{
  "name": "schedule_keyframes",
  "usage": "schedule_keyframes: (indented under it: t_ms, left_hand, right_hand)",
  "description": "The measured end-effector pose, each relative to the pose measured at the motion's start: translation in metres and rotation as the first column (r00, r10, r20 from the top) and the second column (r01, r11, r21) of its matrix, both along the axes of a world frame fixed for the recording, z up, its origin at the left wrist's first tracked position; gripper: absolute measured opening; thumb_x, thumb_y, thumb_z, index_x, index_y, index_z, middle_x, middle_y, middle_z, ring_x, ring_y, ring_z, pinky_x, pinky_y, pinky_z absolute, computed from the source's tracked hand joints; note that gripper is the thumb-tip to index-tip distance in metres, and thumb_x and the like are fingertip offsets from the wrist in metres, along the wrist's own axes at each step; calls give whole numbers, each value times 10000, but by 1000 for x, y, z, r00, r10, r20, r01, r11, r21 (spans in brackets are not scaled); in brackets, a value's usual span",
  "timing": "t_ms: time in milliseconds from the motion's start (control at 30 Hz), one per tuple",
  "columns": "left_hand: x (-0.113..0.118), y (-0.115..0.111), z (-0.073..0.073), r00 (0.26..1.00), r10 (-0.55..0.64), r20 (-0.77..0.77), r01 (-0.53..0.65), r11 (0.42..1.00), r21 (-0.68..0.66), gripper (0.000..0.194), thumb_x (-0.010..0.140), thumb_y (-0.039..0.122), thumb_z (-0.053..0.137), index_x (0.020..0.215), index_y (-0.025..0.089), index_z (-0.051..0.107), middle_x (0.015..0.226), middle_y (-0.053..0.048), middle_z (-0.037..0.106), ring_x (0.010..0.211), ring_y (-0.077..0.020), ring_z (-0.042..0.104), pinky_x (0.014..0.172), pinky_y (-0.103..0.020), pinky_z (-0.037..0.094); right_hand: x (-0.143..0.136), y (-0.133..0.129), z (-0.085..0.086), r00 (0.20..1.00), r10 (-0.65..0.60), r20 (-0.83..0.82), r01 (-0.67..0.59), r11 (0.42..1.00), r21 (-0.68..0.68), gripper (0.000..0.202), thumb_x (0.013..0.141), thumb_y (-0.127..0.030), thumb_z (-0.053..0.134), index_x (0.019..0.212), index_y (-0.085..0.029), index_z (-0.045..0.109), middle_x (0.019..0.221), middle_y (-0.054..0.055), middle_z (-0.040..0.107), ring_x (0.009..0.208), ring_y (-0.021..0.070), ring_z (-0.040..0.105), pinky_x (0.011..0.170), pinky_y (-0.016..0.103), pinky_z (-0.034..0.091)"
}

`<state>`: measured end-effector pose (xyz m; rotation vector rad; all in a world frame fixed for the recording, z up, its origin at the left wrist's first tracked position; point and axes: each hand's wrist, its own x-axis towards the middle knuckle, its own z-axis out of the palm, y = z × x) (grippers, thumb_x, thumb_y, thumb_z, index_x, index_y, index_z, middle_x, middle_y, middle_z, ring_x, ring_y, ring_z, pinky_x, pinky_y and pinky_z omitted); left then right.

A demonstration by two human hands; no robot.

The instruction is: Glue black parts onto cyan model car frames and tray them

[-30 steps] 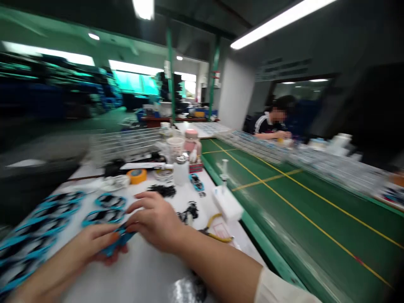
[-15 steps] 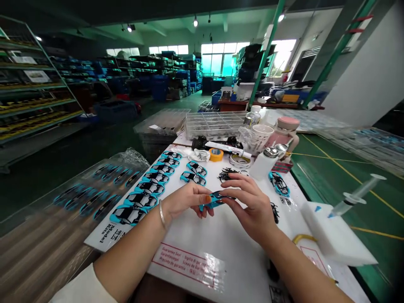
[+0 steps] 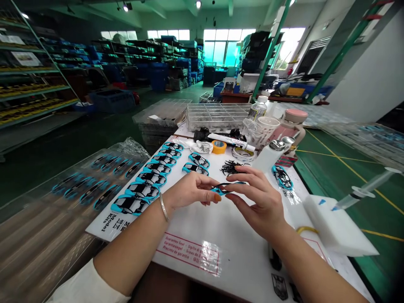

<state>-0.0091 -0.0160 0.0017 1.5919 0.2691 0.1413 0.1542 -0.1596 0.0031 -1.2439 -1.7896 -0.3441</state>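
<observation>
Above the white board (image 3: 198, 227), my left hand (image 3: 197, 189) pinches a thin blue-and-black model car body (image 3: 221, 189) between thumb and fingers. The fingers and thumb of my right hand (image 3: 257, 195) grip its other end. The body appears almost edge-on, and the fingers cover part of it. Just beyond my right fingertips lies a pile of small black parts (image 3: 229, 166). Similar blue car bodies (image 3: 143, 190) stand in a row on the left, two more (image 3: 198, 160) lie nearer the middle, and another (image 3: 283, 177) sits at right.
Behind are orange tape (image 3: 219, 146), a white bottle with a metal top (image 3: 268, 158), a pink-lidded jug (image 3: 296, 116) and a clear divided tray (image 3: 217, 115). At right, a syringe (image 3: 362, 191) is stuck in a white foam block (image 3: 337, 227). Plastic trays with blue parts (image 3: 75, 214) lie left.
The car body has turned from showing its broad face to nearly edge-on, still between both hands. My view has shifted slightly downward.
</observation>
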Motion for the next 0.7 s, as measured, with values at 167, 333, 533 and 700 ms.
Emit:
schedule_keyframes:
  t_ms: [167,333,533,700]
  left_hand:
    - [0,-1,2,999,32,18,-33,998,59,456,697,384,780,1080,151,697,837,-42,654,720,-132,578,658,-241,483]
    - [1,-3,3,997,71,38,-77,981,178,446,685,404,781,1040,143,715,844,-46,668,788,-172,609,693,-258,486]
    - [-2,-2,3,994,104,42,-111,965,237,486,667,422,795,1059,145,710,869,-45,677,812,-193,615,689,-264,486]
    - [-3,-3,5,995,76,57,-88,962,257,495,671,417,793,1074,143,707,868,-43,682,831,-201,612,683,-258,477]
  right_hand:
    - [-1,1,0,1000,-15,10,15,1000,-4,232,796,-95,708,996,-208,681,1034,55,659,1132,252,530,982,460,469]
    - [-3,1,-1,1000,-7,26,7,1000,-6,208,801,-94,703,974,-207,678,1028,50,659,1122,248,534,990,467,463]
    - [-6,1,-1,1000,13,1,-13,999,-31,190,832,-55,646,956,-197,670,1016,47,664,1131,236,531,990,451,459]
    - [-10,1,-2,998,14,-62,-18,997,-73,187,849,-41,611,929,-201,663,1019,34,669,1154,231,520,995,441,450]
